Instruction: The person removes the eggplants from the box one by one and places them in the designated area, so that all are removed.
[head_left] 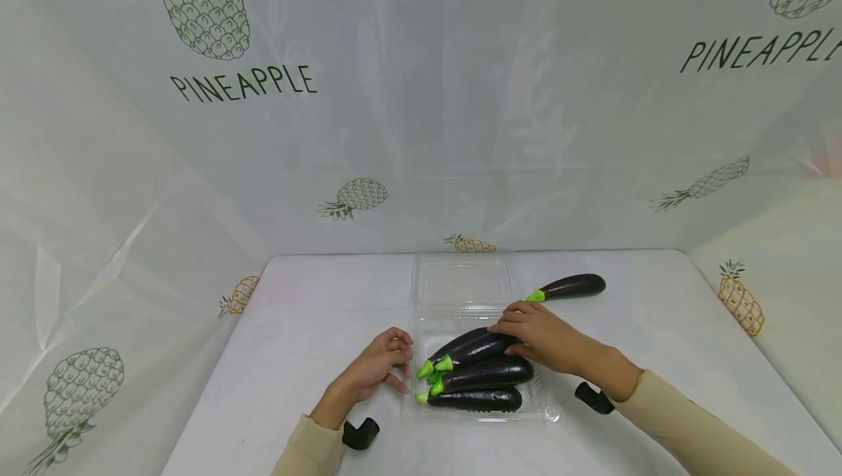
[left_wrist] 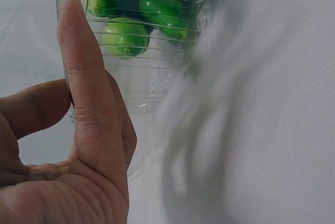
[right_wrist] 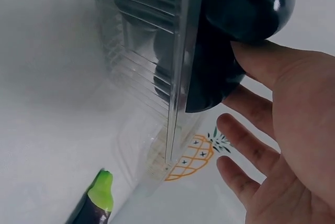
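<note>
Several dark eggplants with bright green stem ends lie in a clear plastic container, stems pointing left. At the far side of the pile my right hand holds the blunt end of an eggplant between thumb and index finger; its other fingers are loosely bent, off the pile. My left hand is at the container's left side, fingers relaxed. In the left wrist view its index finger lies along the clear wall, close to the green stem ends.
The container's clear lid lies folded back behind it. One loose eggplant lies behind my right hand. Black curved pieces lie by my wrists, one at the left and one at the right. Pineapple-printed sheeting encloses the table.
</note>
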`<state>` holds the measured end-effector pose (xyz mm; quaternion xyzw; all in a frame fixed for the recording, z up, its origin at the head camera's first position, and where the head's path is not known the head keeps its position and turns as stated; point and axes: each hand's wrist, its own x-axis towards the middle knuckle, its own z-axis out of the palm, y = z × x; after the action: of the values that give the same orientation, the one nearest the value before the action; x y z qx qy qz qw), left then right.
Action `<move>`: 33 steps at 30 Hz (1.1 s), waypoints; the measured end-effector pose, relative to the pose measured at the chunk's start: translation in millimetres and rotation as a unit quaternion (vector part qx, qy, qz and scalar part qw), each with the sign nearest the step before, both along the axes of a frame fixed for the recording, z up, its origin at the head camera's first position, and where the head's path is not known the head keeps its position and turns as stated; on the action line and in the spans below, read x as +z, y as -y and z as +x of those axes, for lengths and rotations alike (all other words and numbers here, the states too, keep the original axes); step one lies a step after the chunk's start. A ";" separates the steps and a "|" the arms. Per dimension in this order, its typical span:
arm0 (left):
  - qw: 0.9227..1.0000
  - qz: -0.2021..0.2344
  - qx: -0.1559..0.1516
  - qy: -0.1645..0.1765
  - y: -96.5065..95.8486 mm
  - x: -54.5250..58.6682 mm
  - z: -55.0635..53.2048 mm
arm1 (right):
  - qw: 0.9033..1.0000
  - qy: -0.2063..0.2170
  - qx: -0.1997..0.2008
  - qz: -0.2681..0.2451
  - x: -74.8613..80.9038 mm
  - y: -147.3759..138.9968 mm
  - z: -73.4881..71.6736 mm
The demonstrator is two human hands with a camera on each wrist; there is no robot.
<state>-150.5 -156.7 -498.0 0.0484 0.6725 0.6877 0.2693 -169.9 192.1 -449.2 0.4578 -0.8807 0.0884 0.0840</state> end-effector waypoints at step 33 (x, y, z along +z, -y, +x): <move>1.000 0.007 -0.003 0.003 0.8 -0.9 -0.8 | 0.988 -0.086 -0.058 -0.113 20.7 -67.6 -6.5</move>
<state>-151.3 -157.5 -499.0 0.0505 0.6665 0.6917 0.2734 -176.4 259.7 -428.5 0.3995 -0.8796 0.1430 0.2152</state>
